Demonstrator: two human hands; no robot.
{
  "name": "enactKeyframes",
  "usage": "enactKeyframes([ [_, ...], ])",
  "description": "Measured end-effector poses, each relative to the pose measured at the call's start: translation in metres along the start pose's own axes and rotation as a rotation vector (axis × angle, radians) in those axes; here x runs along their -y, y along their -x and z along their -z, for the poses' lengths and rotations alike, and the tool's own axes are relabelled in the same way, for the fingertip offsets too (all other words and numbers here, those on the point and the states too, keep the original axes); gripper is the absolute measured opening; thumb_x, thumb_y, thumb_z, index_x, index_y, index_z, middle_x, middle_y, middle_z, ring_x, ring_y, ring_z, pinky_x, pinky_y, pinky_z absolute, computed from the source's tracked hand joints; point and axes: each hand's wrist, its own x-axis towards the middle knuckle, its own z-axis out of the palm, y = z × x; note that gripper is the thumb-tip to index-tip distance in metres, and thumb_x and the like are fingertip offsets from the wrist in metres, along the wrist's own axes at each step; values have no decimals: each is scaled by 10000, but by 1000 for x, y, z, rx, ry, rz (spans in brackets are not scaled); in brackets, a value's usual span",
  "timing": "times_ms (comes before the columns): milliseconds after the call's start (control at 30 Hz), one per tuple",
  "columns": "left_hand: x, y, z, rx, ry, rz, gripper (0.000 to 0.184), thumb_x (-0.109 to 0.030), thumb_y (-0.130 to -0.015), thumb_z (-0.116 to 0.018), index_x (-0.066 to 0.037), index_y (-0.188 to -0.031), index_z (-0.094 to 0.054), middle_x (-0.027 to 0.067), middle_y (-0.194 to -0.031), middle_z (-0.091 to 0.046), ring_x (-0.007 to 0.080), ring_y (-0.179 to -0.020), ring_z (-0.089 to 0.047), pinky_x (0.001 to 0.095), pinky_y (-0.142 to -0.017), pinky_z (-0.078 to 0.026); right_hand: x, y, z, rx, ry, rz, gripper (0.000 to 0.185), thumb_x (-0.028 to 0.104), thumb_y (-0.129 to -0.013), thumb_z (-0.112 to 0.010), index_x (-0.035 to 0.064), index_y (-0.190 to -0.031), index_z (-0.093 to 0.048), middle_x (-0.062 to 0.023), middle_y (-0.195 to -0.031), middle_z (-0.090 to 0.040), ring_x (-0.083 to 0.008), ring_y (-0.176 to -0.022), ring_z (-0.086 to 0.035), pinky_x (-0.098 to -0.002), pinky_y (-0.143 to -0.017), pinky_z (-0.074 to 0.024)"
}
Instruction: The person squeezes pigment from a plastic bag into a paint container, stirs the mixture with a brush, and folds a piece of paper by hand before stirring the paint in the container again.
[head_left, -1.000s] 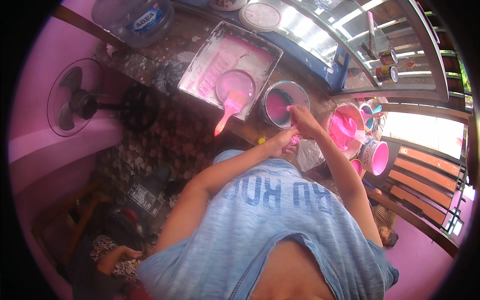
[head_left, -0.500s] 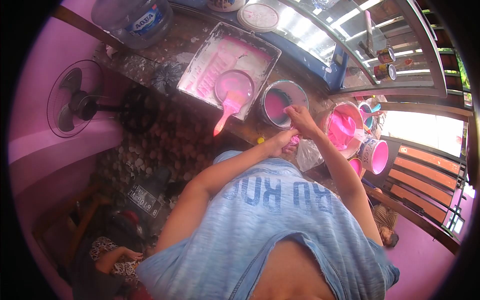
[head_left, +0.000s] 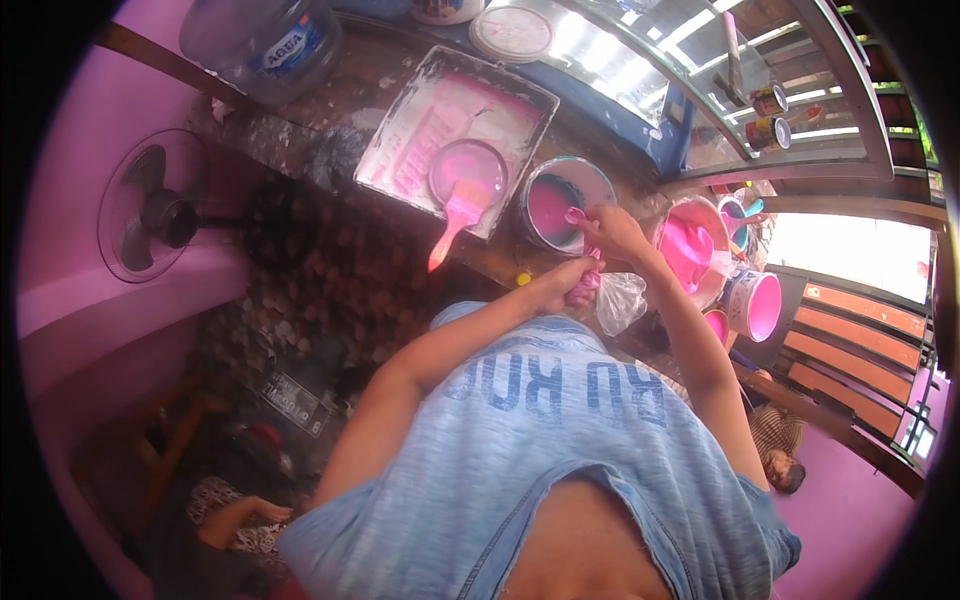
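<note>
a white rectangular paint tray (head_left: 505,112) lies left of a round grey pail (head_left: 591,182) of pink paint (head_left: 550,209). nearer, the left hand (head_left: 562,286) is clenched around crumpled pink plastic (head_left: 581,294); the right hand (head_left: 614,235) pinches a limp pink scrap (head_left: 574,215). handling both seems the step, calling next for steady grip.

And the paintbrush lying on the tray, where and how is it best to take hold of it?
Probably by the orange-red end of its handle, coming from the near side, below it in the picture. The paintbrush lies with its pink-coated head over the tray, while the handle sticks out past the tray's near edge, so it seems free to grip there.
</note>
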Motion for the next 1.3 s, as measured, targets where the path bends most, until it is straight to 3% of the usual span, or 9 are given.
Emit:
enactKeyframes([
  [200, -4, 5, 2, 123, 133, -30, 197, -214, -907, -572, -64, -1029, -538, 44, -835, -589, 166, -725, -589, 338, -677, -498, -4, 13, 13, -32, -281, -67, 244, 221, -822, -623, -12, -870, -677, -240, -722, -617, -382, -681, -630, -438, -628, -473],
  [267, -7, 12, -4, 159, 170, -62, 275, -207, -888, -580, -46, -1107, -533, 73, -958, -625, 202, -848, -636, 405, -831, -537, -4, 18, 13, -143, -366, -44, 246, 215, -820, -630, -22, -875, -665, -215, -664, -576, -288, -574, -567, -396, -585, -445],
  [300, -4, 5, 8, 208, 137, -70, 354, -226, -886, -567, -24, -1172, -517, 121, -1077, -613, 239, -999, -626, 436, -957, -500, -4, 21, 16, -182, -393, -35, 250, 217, -825, -634, -24, -883, -666, -209, -654, -562, -256, -573, -556, -390, -589, -444],
  [433, -18, 21, -6, 257, 228, -48, 558, -256, -887, -541, -27, -1373, -388, 207, -1296, -514, 327, -1195, -540, 468, -1060, -412, 13, 54, 54, -240, -637, -75, 243, 177, -891, -621, -38, -993, -671, -62, -686, -606, -109, -654, -526, -321, -619, -451],
  [500, -28, 29, -17, 296, 240, -68, 604, -255, -882, -545, -60, -1414, -339, 213, -1346, -471, 351, -1233, -506, 477, -1080, -387, 6, 71, 67, -233, -760, -70, 253, 165, -954, -597, -36, -1089, -669, 2, -852, -640, -64, -786, -549, -249, -704, -464],
  [667, -46, 37, -42, 318, 164, -105, 654, -256, -885, -557, -111, -1459, -280, 244, -1414, -394, 388, -1299, -432, 494, -1115, -340, -16, 129, 133, -415, -763, -99, 246, 131, -958, -596, -31, -1132, -659, 12, -851, -633, -57, -739, -533, -231, -676, -459],
  [833, -49, 43, -36, 207, -21, -151, 543, -270, -963, -493, -57, -1430, -316, 229, -1372, -438, 336, -1248, -486, 454, -1074, -412, -68, 165, 186, -866, -827, -191, 272, 159, -945, -611, -31, -1132, -665, -33, -904, -680, -82, -763, -588, -239, -715, -484],
  [1133, -47, 79, -19, 10, -70, -358, 494, -310, -975, -483, -69, -1394, -381, 191, -1314, -509, 293, -1198, -523, 453, -1038, -427, -212, 106, 211, -1176, -751, -272, 254, 179, -931, -627, -2, -1098, -690, -34, -921, -695, -80, -785, -623, -242, -712, -484],
  [1300, -44, 104, -15, -185, -50, -494, 464, -306, -974, -485, -89, -1378, -415, 139, -1304, -519, 268, -1187, -521, 448, -1025, -431, -264, 53, 205, -1255, -687, -306, 243, 227, -901, -642, 23, -1007, -723, -47, -763, -712, -98, -685, -636, -277, -659, -485],
])
